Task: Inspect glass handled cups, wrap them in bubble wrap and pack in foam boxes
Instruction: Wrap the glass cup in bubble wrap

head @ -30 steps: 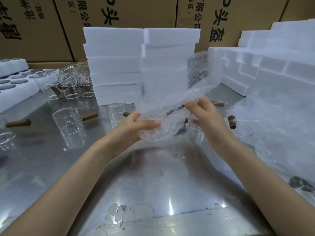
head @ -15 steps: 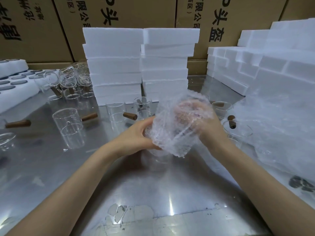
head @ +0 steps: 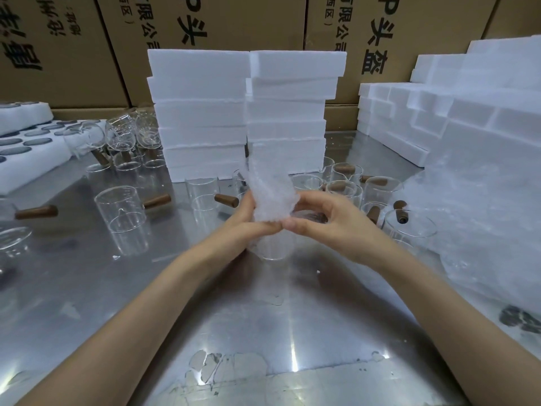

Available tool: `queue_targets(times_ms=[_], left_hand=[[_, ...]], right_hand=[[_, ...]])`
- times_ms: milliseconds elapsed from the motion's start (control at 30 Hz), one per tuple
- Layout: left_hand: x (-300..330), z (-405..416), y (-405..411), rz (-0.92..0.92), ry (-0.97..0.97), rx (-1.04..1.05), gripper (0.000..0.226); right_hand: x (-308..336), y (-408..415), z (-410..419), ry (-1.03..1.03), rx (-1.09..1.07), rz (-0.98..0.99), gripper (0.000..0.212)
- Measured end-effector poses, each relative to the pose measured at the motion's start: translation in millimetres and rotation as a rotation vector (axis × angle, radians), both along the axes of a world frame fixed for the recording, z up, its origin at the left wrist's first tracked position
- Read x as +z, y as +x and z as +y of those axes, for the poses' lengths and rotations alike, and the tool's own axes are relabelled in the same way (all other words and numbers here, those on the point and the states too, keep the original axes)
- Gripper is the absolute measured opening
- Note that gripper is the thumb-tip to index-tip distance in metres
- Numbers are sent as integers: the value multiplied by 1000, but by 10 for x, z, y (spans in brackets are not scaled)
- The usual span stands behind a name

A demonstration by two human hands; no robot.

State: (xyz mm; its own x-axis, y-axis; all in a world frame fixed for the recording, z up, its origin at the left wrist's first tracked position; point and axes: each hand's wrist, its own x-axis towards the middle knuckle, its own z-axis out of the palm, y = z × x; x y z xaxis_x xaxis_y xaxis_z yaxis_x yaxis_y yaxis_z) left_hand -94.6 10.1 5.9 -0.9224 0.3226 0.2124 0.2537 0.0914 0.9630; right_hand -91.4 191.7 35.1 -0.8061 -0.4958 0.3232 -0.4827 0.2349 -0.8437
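A glass cup (head: 275, 247) stands on the metal table (head: 234, 317) between my hands, with a sheet of bubble wrap (head: 270, 197) bunched over its top. My left hand (head: 240, 227) grips the wrap from the left side. My right hand (head: 319, 218) pinches the wrap from the right with thumb and fingers; a brown handle shows dimly under that hand. Several more glass cups with brown wooden handles (head: 123, 212) stand on the table around them.
Two stacks of white foam boxes (head: 243, 112) rise just behind the cups, with more foam pieces (head: 439, 118) stacked at the right. A heap of bubble wrap (head: 483, 218) fills the right side. Foam trays (head: 26, 159) lie at far left. Cardboard cartons (head: 205, 24) line the back.
The bubble wrap, first held up spread out, has been folded down round the cup and gathered into a narrow bunch above it. Both hands have closed in together.
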Motion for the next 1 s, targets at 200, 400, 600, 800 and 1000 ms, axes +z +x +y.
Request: queue_targets(times_ms=[200,400,600,800,1000], left_hand=[[3,26,-13,-88,112,-54,47],[196,-100,49,266,-13,224,32],[199,-35,199,831,-532,273,35],[217,-26,165,863,-918,233,56],[152,14,151,750,-1026,211,67]], right_hand=[[-109,-76,-53,272,-108,242,15],[-147,-78,-55,418,-237,269,35],[-109,-19,-74,575,-282,381,39],[-75,28,-56,247,-341,320,32],[-85,12,-30,339,-262,371,52]])
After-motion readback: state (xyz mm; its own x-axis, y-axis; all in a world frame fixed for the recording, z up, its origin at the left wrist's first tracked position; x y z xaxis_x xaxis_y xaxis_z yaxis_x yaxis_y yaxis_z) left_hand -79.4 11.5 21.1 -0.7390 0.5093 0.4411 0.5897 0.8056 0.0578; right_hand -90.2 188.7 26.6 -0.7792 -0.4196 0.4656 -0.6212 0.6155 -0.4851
